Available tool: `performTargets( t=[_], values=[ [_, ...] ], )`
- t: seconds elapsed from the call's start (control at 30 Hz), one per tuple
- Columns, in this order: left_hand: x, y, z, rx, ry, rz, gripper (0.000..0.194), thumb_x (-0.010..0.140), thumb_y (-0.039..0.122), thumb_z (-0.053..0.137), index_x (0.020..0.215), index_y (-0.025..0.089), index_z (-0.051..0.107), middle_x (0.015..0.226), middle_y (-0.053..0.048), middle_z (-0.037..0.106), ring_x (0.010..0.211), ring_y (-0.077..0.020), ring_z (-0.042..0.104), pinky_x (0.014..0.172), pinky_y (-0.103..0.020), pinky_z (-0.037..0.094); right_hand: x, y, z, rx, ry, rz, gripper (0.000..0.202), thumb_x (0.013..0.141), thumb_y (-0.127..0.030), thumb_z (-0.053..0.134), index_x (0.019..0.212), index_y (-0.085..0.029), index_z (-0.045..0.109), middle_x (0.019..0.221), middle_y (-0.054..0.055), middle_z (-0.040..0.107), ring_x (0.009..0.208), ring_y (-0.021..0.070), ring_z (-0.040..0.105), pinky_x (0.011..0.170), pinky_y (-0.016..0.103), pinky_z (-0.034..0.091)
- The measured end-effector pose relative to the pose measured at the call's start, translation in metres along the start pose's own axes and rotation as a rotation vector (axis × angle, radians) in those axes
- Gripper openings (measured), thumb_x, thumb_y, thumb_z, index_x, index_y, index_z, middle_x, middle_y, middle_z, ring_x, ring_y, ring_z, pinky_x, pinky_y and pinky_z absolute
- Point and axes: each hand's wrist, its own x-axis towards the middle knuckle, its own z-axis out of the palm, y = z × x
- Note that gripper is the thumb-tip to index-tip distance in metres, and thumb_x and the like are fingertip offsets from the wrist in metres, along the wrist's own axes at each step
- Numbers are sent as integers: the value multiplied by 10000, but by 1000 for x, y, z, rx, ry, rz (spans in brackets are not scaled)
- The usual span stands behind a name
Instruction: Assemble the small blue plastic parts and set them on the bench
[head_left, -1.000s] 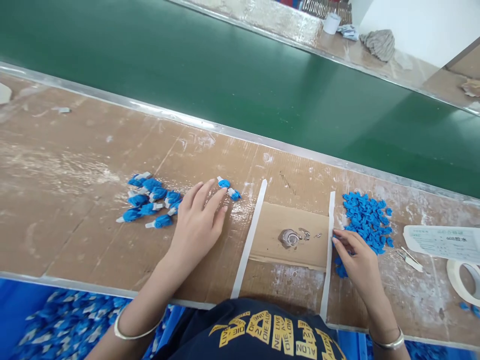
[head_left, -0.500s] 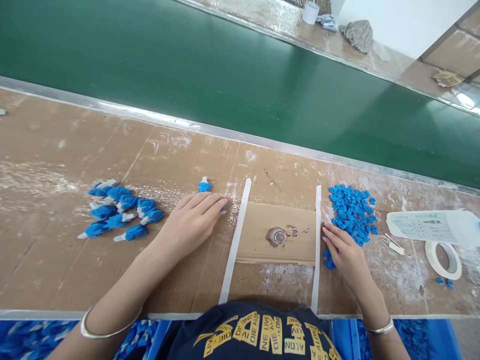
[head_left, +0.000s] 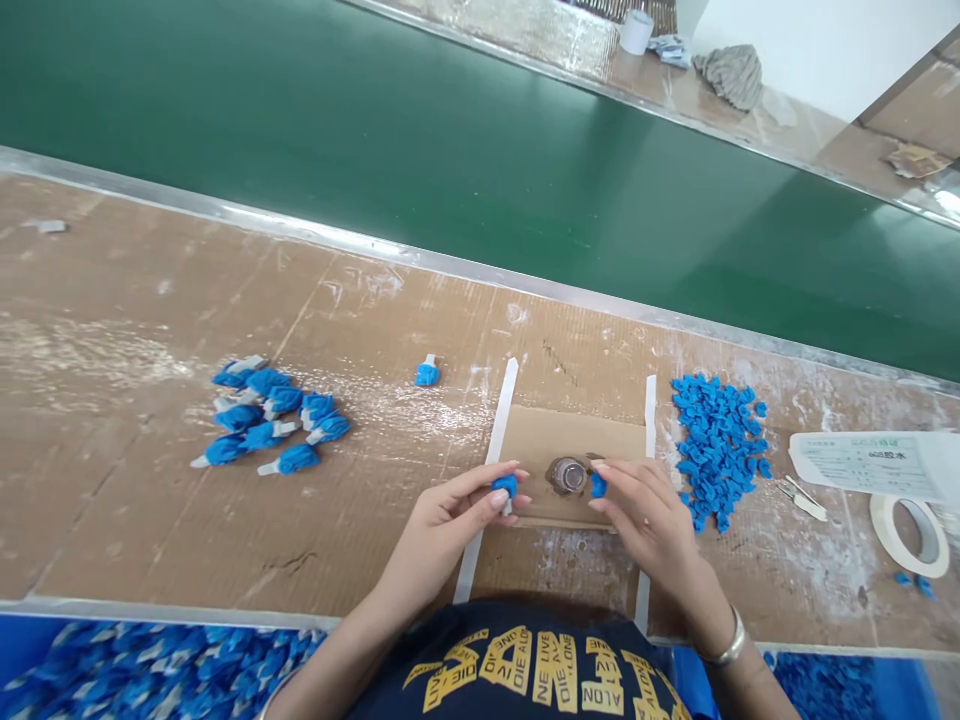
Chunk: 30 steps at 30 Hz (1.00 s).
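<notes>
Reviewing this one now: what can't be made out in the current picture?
All in the head view:
- Blue-and-white piece: partly hidden by the left hand's fingers.
- Small blue piece: partly hidden by the right hand's fingers.
- Clear cup's contents: too small to tell.
- Label's fine print: too small.
- Left bin, right bin: cut off by the bottom edge.

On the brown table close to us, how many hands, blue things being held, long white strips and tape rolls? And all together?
Hands: 2 (left hand, right hand)
Blue things held: 2 (blue-and-white piece, blue piece)
White strips: 2
Tape rolls: 1
Total: 7
</notes>
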Motion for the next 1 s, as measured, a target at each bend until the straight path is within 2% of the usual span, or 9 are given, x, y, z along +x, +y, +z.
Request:
performTargets(
  t=[0.07,0.13,0.27,0.4,0.5,0.63,0.87,1.0],
  values=[
    [-2,-2,1,-59,-45,-30,324,855,392,748,1150,258,750,1166,-90,748,949,-256,747,812,-376,636,7,-3,12,22,-6,-16,384,1038,-174,548,1413,-258,527,1165,97,684,1008,249,646,840,405,575],
    [-2,-2,2,-56,-75,-15,290,854,395,751,1108,256,768,1179,-92,742,973,-257,740,831,-374,624,10,-3,18,55,13,-10,371,1033,-171,558,1393,-263,552,1162,92,688,998,249,638,835,406,570],
    [-1,0,8,-86,-44,15,295,797,333,804,1077,248,766,1008,-69,774,865,-226,742,745,-325,603,6,-10,20,260,77,126,303,1007,-217,630,1298,-304,622,1146,63,698,1005,241,640,848,393,561],
    [0,1,28,-187,-84,-18,240,745,296,847,961,227,771,907,-44,777,847,-191,717,777,-280,567,-1,-28,23,620,255,338,234,987,-385,686,1209,-317,658,1092,51,717,983,231,686,820,354,596],
    [0,0,44,-265,-115,-34,241,698,316,891,883,209,780,888,-44,773,824,-168,690,754,-243,542,-1,-39,26,737,338,376,244,970,-431,703,1175,-303,671,1050,60,730,969,239,713,838,359,618],
    [0,0,56,-365,-123,-43,308,642,355,937,854,201,775,851,-41,766,786,-166,681,734,-245,532,2,-47,27,780,349,382,224,966,-438,705,1143,-303,683,1034,65,729,952,246,720,796,357,640],
    [0,1,56,-367,-101,1,313,609,353,955,792,197,754,869,-50,757,815,-192,690,773,-291,558,4,-52,29,775,338,368,181,972,-398,703,1124,-301,693,1051,68,715,1002,243,698,841,378,628],
    [-1,2,58,-380,-76,4,311,603,340,957,774,191,745,847,-41,749,780,-173,679,741,-270,555,2,-52,30,620,302,279,143,996,-305,672,1136,-314,702,1107,60,707,1040,246,682,862,404,616]
  ],
)
